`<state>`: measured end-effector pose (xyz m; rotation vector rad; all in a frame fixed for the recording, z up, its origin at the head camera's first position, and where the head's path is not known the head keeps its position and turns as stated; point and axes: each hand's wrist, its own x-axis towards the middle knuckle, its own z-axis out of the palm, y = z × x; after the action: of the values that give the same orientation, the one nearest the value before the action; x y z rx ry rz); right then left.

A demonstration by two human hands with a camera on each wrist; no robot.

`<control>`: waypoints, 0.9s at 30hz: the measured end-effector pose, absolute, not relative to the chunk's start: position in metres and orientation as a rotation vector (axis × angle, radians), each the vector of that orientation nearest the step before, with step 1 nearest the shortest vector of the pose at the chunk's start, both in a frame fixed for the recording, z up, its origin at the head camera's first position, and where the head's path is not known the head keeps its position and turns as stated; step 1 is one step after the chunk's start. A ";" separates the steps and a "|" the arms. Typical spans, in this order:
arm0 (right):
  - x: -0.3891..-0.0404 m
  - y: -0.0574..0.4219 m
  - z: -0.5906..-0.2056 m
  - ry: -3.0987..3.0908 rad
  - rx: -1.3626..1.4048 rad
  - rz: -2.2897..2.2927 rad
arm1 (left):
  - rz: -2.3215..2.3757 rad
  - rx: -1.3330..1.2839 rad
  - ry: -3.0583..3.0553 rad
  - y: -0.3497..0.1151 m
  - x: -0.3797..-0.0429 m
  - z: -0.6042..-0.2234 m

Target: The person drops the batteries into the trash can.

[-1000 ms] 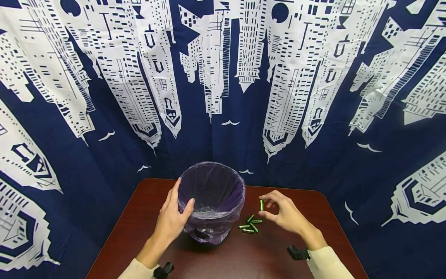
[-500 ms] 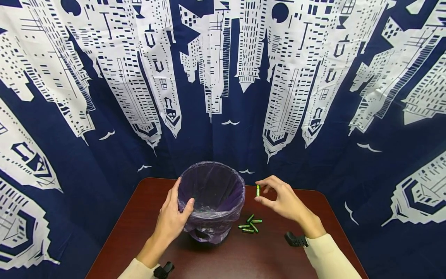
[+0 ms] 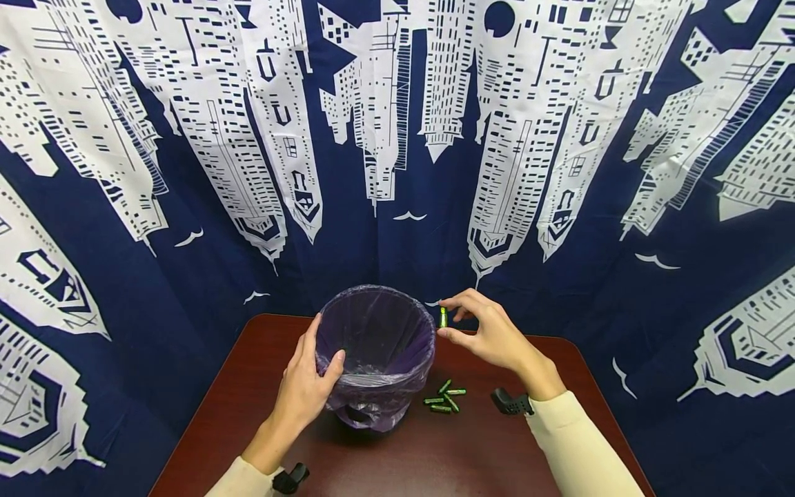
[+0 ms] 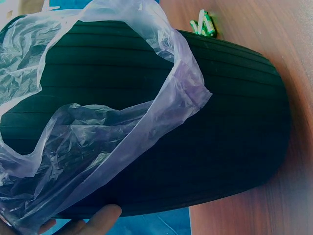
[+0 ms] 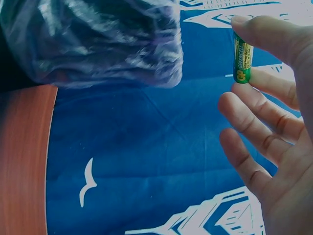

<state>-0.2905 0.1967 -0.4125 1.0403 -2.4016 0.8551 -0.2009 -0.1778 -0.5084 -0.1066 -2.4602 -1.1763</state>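
Observation:
A trash bin [image 3: 373, 390] lined with a translucent purple bag [image 3: 406, 362] stands on the table. My left hand [image 3: 306, 386] holds its left rim, thumb over the edge and fingers along the outside. In the left wrist view the bin's dark ribbed wall [image 4: 234, 122] shows below the bag's loose edge. My right hand [image 3: 487, 331] pinches a small green battery [image 5: 242, 58] by its ends between thumb and fingertip, upright beside the bin's right rim. The other fingers of that hand are spread, away from the battery.
Several more green batteries [image 3: 440, 408] lie in a loose cluster on the reddish-brown table [image 3: 435, 455], right of the bin. Behind the table hangs a dark blue curtain [image 3: 373, 255] printed with white buildings. A black strap device [image 3: 511, 402] sits on the right wrist.
My right hand has risen and moved left with the battery, from above the cluster to the bin's right rim. The left hand keeps its place on the bin.

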 end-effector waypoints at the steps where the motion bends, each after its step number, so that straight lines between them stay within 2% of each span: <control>1: -0.291 0.194 -0.411 -2.394 1.051 0.861 | -1.177 -0.105 -2.460 -0.178 -0.201 -0.508; 27: -0.312 0.130 -0.372 -2.434 1.198 0.893 | -1.173 -0.106 -2.459 -0.177 -0.201 -0.508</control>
<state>-0.3118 0.1297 -0.3721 1.1981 -2.4341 0.8931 -0.2011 -0.1775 -0.5081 -0.1057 -2.4591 -1.1727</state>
